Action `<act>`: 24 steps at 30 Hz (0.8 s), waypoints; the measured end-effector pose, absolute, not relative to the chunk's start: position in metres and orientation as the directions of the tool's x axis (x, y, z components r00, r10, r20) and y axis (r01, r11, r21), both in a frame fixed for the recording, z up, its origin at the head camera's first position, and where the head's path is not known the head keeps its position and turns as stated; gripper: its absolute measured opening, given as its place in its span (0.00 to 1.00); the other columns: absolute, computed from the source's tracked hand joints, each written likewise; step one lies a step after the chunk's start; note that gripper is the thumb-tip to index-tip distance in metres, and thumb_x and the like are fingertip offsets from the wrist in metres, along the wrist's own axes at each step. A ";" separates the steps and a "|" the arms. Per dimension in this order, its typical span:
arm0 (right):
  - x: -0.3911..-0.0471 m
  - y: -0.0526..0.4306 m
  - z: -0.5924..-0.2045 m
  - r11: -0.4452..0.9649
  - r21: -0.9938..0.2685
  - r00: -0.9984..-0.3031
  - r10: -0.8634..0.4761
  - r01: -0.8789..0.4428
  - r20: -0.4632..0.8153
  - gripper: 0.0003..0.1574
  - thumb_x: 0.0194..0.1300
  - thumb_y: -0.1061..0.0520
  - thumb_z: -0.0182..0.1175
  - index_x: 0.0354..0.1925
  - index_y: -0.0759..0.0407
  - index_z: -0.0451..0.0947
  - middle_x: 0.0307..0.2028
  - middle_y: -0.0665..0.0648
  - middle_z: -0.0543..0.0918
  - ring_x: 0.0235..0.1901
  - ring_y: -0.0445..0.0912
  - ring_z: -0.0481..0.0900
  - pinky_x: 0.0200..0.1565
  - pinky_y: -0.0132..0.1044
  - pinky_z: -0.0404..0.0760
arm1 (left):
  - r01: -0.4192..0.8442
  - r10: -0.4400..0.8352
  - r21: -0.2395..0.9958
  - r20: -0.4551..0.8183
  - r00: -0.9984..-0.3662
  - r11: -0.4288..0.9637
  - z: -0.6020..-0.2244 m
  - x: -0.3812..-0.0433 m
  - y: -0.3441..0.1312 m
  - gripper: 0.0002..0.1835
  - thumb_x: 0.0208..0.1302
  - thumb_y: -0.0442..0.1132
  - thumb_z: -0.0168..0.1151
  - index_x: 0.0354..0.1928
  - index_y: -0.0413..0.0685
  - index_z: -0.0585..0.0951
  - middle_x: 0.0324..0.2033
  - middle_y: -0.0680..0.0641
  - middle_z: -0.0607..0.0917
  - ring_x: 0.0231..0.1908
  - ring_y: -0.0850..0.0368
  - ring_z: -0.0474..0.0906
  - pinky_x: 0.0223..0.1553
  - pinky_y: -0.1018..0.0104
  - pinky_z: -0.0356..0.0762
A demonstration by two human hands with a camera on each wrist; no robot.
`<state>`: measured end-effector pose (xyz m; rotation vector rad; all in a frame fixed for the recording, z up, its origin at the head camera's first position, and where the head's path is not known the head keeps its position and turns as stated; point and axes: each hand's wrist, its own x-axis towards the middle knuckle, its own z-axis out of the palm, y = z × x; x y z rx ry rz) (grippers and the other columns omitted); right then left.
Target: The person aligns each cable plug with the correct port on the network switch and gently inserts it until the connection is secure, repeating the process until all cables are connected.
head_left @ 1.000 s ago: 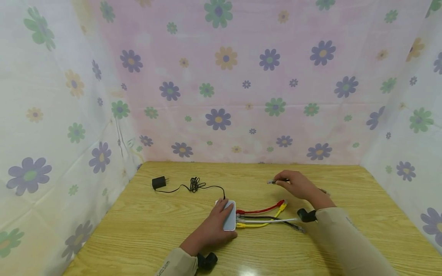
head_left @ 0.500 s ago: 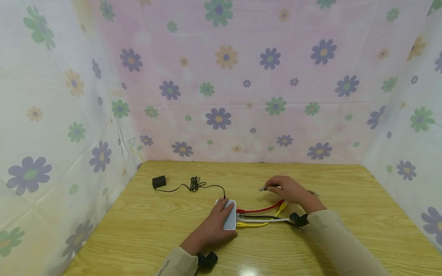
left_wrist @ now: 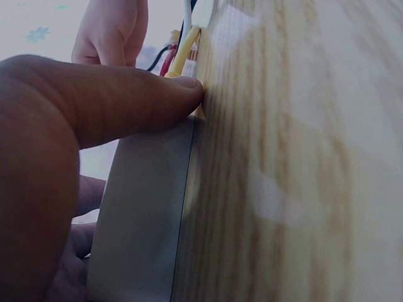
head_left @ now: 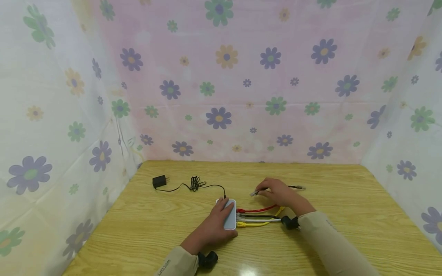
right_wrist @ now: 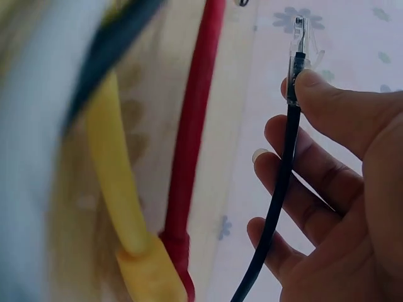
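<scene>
A small white network switch with a grey top (head_left: 230,222) lies on the table. My left hand (head_left: 211,230) holds it, fingers across the top and thumb at the near side. Along its right side, red (head_left: 257,210), black, white and yellow (head_left: 257,225) network cables are plugged in. Behind and right of it, my right hand (head_left: 281,194) pinches a short black network cable (right_wrist: 280,182) just below its clear plug (right_wrist: 300,41). That plug points left, towards the switch's far right corner; the cable's other end sticks out to the right behind the hand.
A black power adapter (head_left: 159,181) lies at the back left. From it a thin cord with a tied bundle (head_left: 195,184) runs to the far edge of the switch. Flower-printed cloth (head_left: 241,115) hangs behind the wooden table (head_left: 155,237) and at both sides.
My right hand has moved left and slightly nearer with the black cable, bringing its plug closer to the switch. My left hand has stayed on the switch.
</scene>
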<state>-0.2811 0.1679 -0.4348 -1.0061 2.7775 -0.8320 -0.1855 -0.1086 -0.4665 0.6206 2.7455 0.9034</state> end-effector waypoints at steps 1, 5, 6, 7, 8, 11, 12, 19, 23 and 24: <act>-0.281 0.167 -0.436 0.641 -0.507 -0.780 -0.616 -0.577 0.109 0.11 0.71 0.53 0.56 0.46 0.48 0.83 0.42 0.48 0.82 0.40 0.42 0.77 0.43 0.40 0.76 | 0.328 0.442 0.602 -0.045 -0.896 0.728 -0.467 -0.186 -0.109 0.48 0.58 0.55 0.67 0.76 0.53 0.56 0.77 0.45 0.47 0.76 0.42 0.35 0.62 0.41 0.64; -0.280 0.161 -0.440 0.639 -0.493 -0.768 -0.633 -0.591 0.100 0.11 0.71 0.54 0.55 0.47 0.49 0.83 0.42 0.48 0.82 0.40 0.41 0.78 0.44 0.39 0.77 | 0.332 0.441 0.598 -0.039 -0.897 0.729 -0.468 -0.186 -0.109 0.48 0.57 0.55 0.67 0.76 0.53 0.56 0.77 0.45 0.47 0.76 0.42 0.36 0.62 0.40 0.63; -0.279 0.160 -0.440 0.636 -0.491 -0.764 -0.638 -0.595 0.099 0.11 0.71 0.54 0.56 0.47 0.49 0.83 0.42 0.48 0.82 0.40 0.41 0.78 0.44 0.39 0.77 | 0.333 0.441 0.597 -0.038 -0.897 0.729 -0.468 -0.186 -0.109 0.48 0.57 0.55 0.67 0.76 0.53 0.56 0.77 0.45 0.47 0.76 0.42 0.36 0.62 0.41 0.63; -0.279 0.158 -0.440 0.634 -0.492 -0.762 -0.639 -0.596 0.099 0.11 0.71 0.54 0.56 0.47 0.49 0.83 0.42 0.48 0.82 0.40 0.41 0.78 0.44 0.39 0.77 | 0.335 0.441 0.594 -0.037 -0.897 0.731 -0.468 -0.187 -0.109 0.48 0.57 0.55 0.67 0.76 0.53 0.56 0.77 0.45 0.47 0.76 0.42 0.36 0.63 0.41 0.63; -0.278 0.157 -0.441 0.631 -0.493 -0.760 -0.641 -0.599 0.102 0.11 0.71 0.54 0.56 0.46 0.49 0.83 0.41 0.48 0.82 0.40 0.41 0.78 0.44 0.39 0.77 | 0.336 0.440 0.592 -0.037 -0.897 0.733 -0.468 -0.187 -0.109 0.48 0.57 0.56 0.67 0.76 0.52 0.56 0.77 0.45 0.47 0.76 0.41 0.36 0.63 0.40 0.63; -0.278 0.153 -0.442 0.618 -0.487 -0.748 -0.653 -0.617 0.119 0.11 0.70 0.54 0.56 0.46 0.49 0.83 0.41 0.48 0.82 0.40 0.42 0.79 0.44 0.40 0.77 | 0.333 0.439 0.590 -0.040 -0.898 0.736 -0.468 -0.187 -0.109 0.48 0.57 0.56 0.67 0.76 0.52 0.56 0.77 0.45 0.47 0.76 0.41 0.36 0.64 0.40 0.62; -0.278 0.152 -0.443 0.615 -0.487 -0.746 -0.654 -0.620 0.123 0.11 0.70 0.54 0.57 0.46 0.50 0.83 0.41 0.48 0.82 0.40 0.42 0.79 0.44 0.40 0.77 | 0.334 0.439 0.587 -0.041 -0.898 0.738 -0.468 -0.187 -0.109 0.48 0.57 0.56 0.67 0.76 0.52 0.56 0.77 0.45 0.47 0.76 0.41 0.36 0.64 0.40 0.62; -0.276 0.142 -0.449 0.626 -0.487 -0.757 -0.643 -0.609 0.120 0.10 0.70 0.53 0.57 0.46 0.48 0.83 0.39 0.47 0.81 0.37 0.39 0.77 0.42 0.38 0.76 | 0.324 0.439 0.606 -0.046 -0.897 0.726 -0.466 -0.185 -0.109 0.47 0.57 0.55 0.67 0.76 0.52 0.56 0.77 0.45 0.47 0.76 0.41 0.36 0.64 0.39 0.61; -0.274 0.140 -0.451 0.619 -0.478 -0.749 -0.649 -0.623 0.135 0.10 0.71 0.54 0.56 0.46 0.50 0.83 0.39 0.47 0.80 0.38 0.40 0.77 0.43 0.40 0.76 | 0.330 0.441 0.604 -0.041 -0.896 0.726 -0.466 -0.185 -0.109 0.47 0.57 0.55 0.67 0.76 0.52 0.56 0.77 0.45 0.47 0.76 0.41 0.36 0.64 0.39 0.60; -0.274 0.139 -0.451 0.617 -0.480 -0.748 -0.650 -0.623 0.135 0.11 0.71 0.54 0.56 0.46 0.50 0.82 0.40 0.48 0.80 0.38 0.41 0.77 0.44 0.41 0.76 | 0.332 0.442 0.602 -0.039 -0.896 0.727 -0.466 -0.186 -0.109 0.47 0.57 0.55 0.67 0.76 0.52 0.56 0.77 0.45 0.47 0.76 0.41 0.36 0.65 0.39 0.60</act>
